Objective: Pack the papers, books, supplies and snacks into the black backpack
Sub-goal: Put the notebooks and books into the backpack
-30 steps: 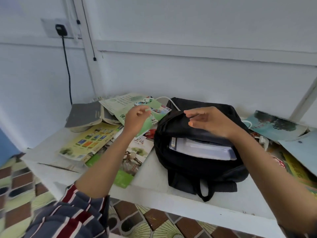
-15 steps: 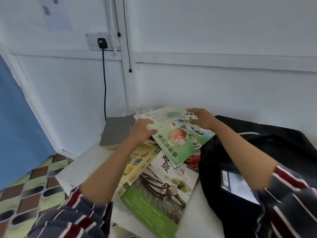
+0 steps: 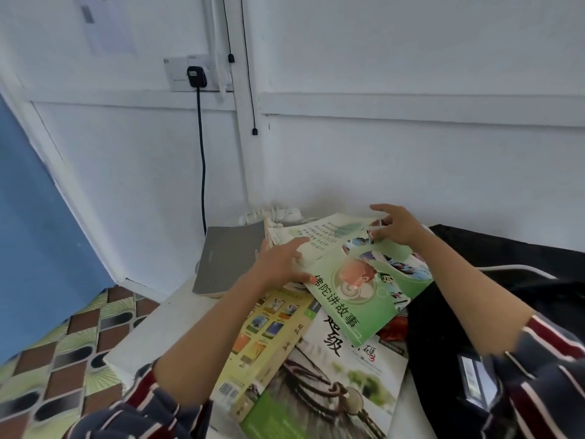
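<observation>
So the right grip (image 3: 395, 228) has come off the black backpack (image 3: 474, 264) since a second ago and is now sitting over at the far edge of the green storybook (image 3: 357, 293). The book itself is tilting up a bit more than half a second back, with its near corner lifting off the pile.

The left grip (image 3: 281, 264) is holding the storybook's left edge, forefinger and thumb lying on the cover. The right grip's fingers are spreading out, forefinger sticking up free and the rest bending down onto the far edge. Can't tell if it's actually pinching the pages, it's blurry there.

The storybook is lying across the heap on the white counter (image 3: 152, 331), its right corner hanging over the backpack's rim. Under it a yellow book (image 3: 269, 337) and a big magazine (image 3: 332, 384) are overlapping, and a grey notebook (image 3: 231, 258) is sitting behind them by the wall. The backpack is lying just right of the pile, mouth gaping, with white papers (image 3: 471, 372) showing inside.
</observation>
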A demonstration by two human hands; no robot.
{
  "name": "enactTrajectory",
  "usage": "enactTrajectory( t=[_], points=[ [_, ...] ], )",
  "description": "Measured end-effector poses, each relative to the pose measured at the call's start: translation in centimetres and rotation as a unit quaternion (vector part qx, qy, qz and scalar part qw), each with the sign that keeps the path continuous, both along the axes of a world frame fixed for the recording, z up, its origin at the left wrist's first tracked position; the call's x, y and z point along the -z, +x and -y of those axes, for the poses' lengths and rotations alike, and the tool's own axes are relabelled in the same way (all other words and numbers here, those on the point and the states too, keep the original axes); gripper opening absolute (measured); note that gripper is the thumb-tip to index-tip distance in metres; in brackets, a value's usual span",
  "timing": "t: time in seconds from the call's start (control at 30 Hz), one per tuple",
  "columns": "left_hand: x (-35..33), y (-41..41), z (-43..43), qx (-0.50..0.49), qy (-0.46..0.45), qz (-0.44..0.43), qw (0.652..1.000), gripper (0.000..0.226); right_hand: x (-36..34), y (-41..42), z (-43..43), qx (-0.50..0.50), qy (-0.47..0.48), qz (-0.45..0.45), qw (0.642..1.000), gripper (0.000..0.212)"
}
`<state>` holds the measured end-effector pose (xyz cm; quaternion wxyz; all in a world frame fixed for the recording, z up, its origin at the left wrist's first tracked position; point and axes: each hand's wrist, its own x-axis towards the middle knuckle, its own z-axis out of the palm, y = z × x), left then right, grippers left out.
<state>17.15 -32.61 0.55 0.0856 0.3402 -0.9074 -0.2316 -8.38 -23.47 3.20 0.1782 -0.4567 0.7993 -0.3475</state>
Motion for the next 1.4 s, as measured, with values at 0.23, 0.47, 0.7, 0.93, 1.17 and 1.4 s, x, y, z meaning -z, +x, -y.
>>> enactTrajectory(
  t=[0.23,0.47,0.7,0.93,1.17,1.4],
  points=[
    [-1.8,0.7,-0.5,0.047,0.112,-0.11,0.987,0.077,-4.0,0.9,-3.1,-0.024,-0.176,0.14,0.974,0.065],
    [-5.5,1.2,-2.9,0.034,0.179,-0.36,0.915,0.052,-7.4,1.6,-6.8,0.013,-0.333,0.055,0.941,0.044],
    [-8.2,-0.8,-5.7,0.013,0.166,-0.555,0.815,0.034,-8.7,4.4,-12.4,0.021,-0.377,0.065,0.924,0.032],
    [-8.6,-2.6,-11.3,0.013,0.216,-0.514,0.83,0.034,-7.8,5.8,-21.4,-0.077,-0.294,0.235,0.923,0.044],
    [-6.2,-4.4,-18.7,0.116,0.234,-0.32,0.911,0.044,-3.5,6.3,-31.9,0.033,-0.236,0.36,0.902,0.038],
    [-3.1,-6.8,-24.0,0.156,0.25,-0.24,0.925,0.034,1.3,6.9,-40.6,0.127,-0.229,0.441,0.858,0.04]
  ],
)
